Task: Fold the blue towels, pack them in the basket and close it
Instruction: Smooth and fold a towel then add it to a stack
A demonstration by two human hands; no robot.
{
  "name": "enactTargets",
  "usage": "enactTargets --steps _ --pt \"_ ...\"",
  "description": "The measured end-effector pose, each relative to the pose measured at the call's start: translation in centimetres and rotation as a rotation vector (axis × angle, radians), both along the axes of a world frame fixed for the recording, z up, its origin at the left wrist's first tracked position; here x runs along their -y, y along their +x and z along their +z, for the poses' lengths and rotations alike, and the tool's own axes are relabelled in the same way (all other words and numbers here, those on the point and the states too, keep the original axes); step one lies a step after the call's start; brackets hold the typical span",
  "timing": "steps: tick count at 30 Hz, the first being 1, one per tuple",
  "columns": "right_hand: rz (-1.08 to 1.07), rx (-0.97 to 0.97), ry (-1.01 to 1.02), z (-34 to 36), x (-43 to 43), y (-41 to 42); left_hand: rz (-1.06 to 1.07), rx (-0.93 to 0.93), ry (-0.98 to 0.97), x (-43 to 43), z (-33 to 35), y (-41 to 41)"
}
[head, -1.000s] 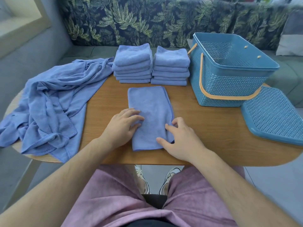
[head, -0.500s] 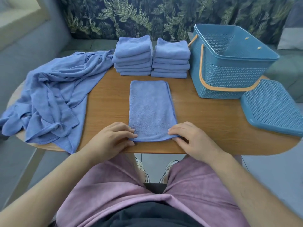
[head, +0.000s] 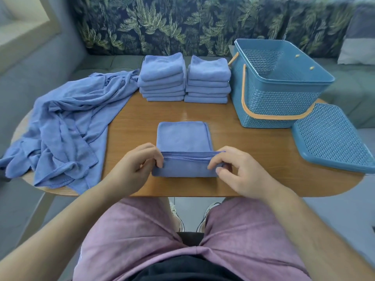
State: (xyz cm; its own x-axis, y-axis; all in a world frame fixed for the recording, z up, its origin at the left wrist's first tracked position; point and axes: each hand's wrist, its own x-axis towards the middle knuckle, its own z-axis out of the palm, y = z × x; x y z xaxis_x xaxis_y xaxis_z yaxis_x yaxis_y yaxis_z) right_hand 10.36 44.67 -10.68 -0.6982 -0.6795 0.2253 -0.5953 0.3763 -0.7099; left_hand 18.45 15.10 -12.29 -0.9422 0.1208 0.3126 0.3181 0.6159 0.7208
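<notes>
A half-folded blue towel [head: 182, 138] lies in the middle of the wooden table [head: 253, 159]. Its near end is lifted and turned over away from me. My left hand [head: 134, 169] pinches that end's left corner and my right hand [head: 235, 169] pinches its right corner. Two stacks of folded blue towels, one on the left [head: 162, 78] and one on the right [head: 208, 80], stand at the table's far side. A heap of loose blue towels [head: 67, 126] covers the table's left end. The open blue basket [head: 278, 102] with its orange handle stands at the right, and its lid [head: 332, 138] lies beside it.
A sofa with a leaf-print back [head: 182, 23] runs behind the table. A grey cushion [head: 359, 37] sits at the far right. My legs in pink shorts and my shoes are under the table's near edge.
Both hands slid from the towel's middle to its near end, pinched the corners, and have lifted that end over toward the far side.
</notes>
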Motion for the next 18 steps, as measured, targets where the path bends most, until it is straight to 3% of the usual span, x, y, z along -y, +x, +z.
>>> enactTargets --steps 6,9,13,18 --pt "-0.074 0.011 0.036 1.7 2.6 -5.5 0.126 0.092 0.152 0.6 2.3 -4.1" --pt "-0.12 0.044 0.049 1.7 4.5 -8.3 0.183 0.11 0.1 1.8 2.0 -6.7" --pt "-0.202 0.069 0.09 0.1 7.1 -11.9 0.327 0.205 0.183 2.5 1.0 -10.3" --pt "-0.336 0.047 0.255 -3.3 9.2 -13.5 0.462 0.276 -0.02 2.5 -1.6 -13.3"
